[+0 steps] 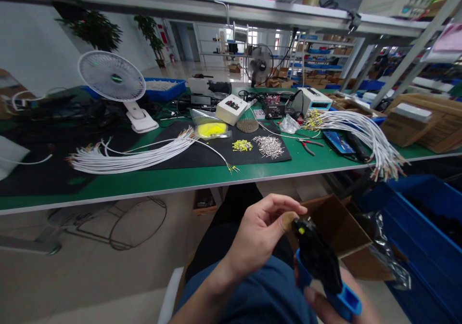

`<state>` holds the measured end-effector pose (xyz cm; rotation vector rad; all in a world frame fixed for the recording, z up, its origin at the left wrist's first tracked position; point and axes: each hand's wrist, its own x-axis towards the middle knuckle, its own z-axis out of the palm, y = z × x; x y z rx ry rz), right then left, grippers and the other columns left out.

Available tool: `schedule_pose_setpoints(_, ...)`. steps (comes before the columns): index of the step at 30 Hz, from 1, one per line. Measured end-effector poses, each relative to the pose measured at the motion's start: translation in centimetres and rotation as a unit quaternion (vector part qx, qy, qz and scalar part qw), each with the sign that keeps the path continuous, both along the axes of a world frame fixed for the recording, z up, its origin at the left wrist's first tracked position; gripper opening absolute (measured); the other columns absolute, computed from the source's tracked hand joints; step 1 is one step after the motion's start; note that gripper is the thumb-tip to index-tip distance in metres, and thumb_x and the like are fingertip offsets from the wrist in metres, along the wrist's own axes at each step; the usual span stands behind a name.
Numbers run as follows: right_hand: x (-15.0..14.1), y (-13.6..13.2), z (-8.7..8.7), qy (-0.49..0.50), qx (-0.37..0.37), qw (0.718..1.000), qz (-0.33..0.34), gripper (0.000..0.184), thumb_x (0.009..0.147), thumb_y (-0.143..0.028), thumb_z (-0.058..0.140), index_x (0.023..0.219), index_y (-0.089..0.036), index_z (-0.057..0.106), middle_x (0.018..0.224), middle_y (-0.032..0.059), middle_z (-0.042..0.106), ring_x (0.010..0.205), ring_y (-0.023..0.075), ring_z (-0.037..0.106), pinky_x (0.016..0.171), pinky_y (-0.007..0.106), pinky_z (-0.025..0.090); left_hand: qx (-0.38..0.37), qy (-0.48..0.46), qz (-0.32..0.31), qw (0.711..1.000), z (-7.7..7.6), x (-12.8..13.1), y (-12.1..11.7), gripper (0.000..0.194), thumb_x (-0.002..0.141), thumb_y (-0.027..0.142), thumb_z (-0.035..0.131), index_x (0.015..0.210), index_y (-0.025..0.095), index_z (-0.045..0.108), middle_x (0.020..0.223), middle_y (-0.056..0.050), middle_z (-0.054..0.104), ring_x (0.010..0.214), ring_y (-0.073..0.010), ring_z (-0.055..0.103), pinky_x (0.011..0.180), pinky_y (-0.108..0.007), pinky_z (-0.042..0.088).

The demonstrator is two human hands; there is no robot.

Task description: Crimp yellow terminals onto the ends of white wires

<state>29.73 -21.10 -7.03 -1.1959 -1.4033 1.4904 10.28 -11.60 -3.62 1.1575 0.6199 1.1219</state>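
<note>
A black crimping tool with blue handles [319,261] is held low over my lap. My right hand [335,309] wraps round its blue handles at the bottom edge. My left hand [262,230] is at the tool's head, fingertips pinched close to a small yellow piece in the jaws [301,229]. On the green bench [180,179] above lie a bundle of white wires [133,158], a pile of yellow sleeves [242,145] and a pile of metal terminals [269,146] on a black mat [216,153].
A white fan [113,81], a bag of yellow parts [211,129], red-handled pliers [310,144], a second white wire bundle [364,134] and small control boxes [231,108] sit on the bench. A blue bin [422,232] and an open cardboard box [339,227] stand at my right.
</note>
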Motion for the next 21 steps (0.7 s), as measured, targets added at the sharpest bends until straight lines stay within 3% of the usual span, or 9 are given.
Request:
schedule_pose_setpoints(2, 1.1, 0.4, 0.6, -0.148, 0.125, 0.981, -0.028, 0.043, 0.085, -0.021, 0.067, 0.127, -0.028, 0.061, 0.118, 0.0098, 0.067, 0.111, 0.0328, 0.067, 0.093, 0.042, 0.056, -0.011, 0.023, 0.022, 0.999, -0.4, -0.5, 0.1, 0.02, 0.099, 0.031, 0.072, 0.11, 0.015, 0.071, 0.108, -0.011, 0.077, 0.096, -0.0178, 0.07, 0.083, -0.025, 0.053)
schedule_pose_setpoints(5, 2.5, 0.9, 0.9, -0.333, 0.301, 0.893, -0.02, 0.069, 0.075, -0.009, 0.058, 0.141, -0.025, 0.046, 0.127, 0.0134, 0.06, 0.114, 0.0332, 0.062, 0.094, 0.046, 0.055, -0.019, 0.034, 0.033, 0.999, -1.0, -1.0, -0.1, 0.019, 0.1, 0.032, 0.071, 0.107, 0.014, 0.071, 0.103, -0.009, 0.077, 0.093, -0.0163, 0.069, 0.082, -0.024, 0.053)
schedule_pose_setpoints(8, 3.3, 1.3, 0.9, -0.416, 0.399, 0.817, -0.014, 0.084, 0.064, -0.009, 0.055, 0.146, -0.015, 0.041, 0.131, 0.0187, 0.055, 0.119, 0.0372, 0.056, 0.097, 0.052, 0.054, -0.022, 0.042, 0.038, 0.998, -1.2, -1.2, -0.3, 0.019, 0.099, 0.033, 0.072, 0.105, 0.014, 0.071, 0.1, -0.009, 0.078, 0.088, -0.0148, 0.069, 0.079, -0.022, 0.052)
schedule_pose_setpoints(11, 3.4, 1.5, 0.9, -0.454, 0.449, 0.77, -0.011, 0.084, 0.062, -0.011, 0.053, 0.145, -0.007, 0.041, 0.13, 0.022, 0.054, 0.119, 0.0387, 0.053, 0.095, 0.052, 0.053, -0.029, 0.048, 0.045, 0.997, -1.2, -1.5, -0.2, 0.02, 0.098, 0.033, 0.073, 0.104, 0.014, 0.071, 0.097, -0.008, 0.078, 0.087, -0.0145, 0.069, 0.077, -0.021, 0.051)
schedule_pose_setpoints(14, 3.1, 1.6, 1.0, -0.467, 0.467, 0.751, -0.011, 0.083, 0.061, -0.011, 0.052, 0.143, -0.004, 0.042, 0.128, 0.0233, 0.053, 0.116, 0.0388, 0.054, 0.092, 0.052, 0.054, -0.024, 0.058, 0.052, 0.997, -1.3, -1.7, -0.1, 0.021, 0.098, 0.034, 0.073, 0.105, 0.014, 0.071, 0.099, -0.009, 0.078, 0.09, -0.0152, 0.069, 0.079, -0.022, 0.051)
schedule_pose_setpoints(18, 3.2, 1.6, 0.8, -0.478, 0.457, 0.75, -0.021, 0.087, 0.06, -0.012, 0.053, 0.146, -0.008, 0.041, 0.128, 0.0217, 0.056, 0.115, 0.0394, 0.056, 0.091, 0.053, 0.056, -0.004, 0.1, 0.065, 0.993, -1.6, -2.3, -0.2, 0.02, 0.101, 0.035, 0.069, 0.106, 0.016, 0.07, 0.102, -0.009, 0.078, 0.093, -0.0169, 0.07, 0.081, -0.024, 0.052)
schedule_pose_setpoints(21, 3.9, 1.6, 0.1, -0.469, 0.454, 0.757, -0.021, 0.086, 0.061, -0.012, 0.054, 0.146, -0.009, 0.042, 0.129, 0.0217, 0.058, 0.117, 0.04, 0.059, 0.093, 0.054, 0.057, 0.087, 0.21, 0.096, 0.969, -1.6, -4.2, 0.5, 0.019, 0.105, 0.034, 0.061, 0.114, 0.018, 0.066, 0.108, -0.008, 0.077, 0.097, -0.0177, 0.071, 0.082, -0.025, 0.054)
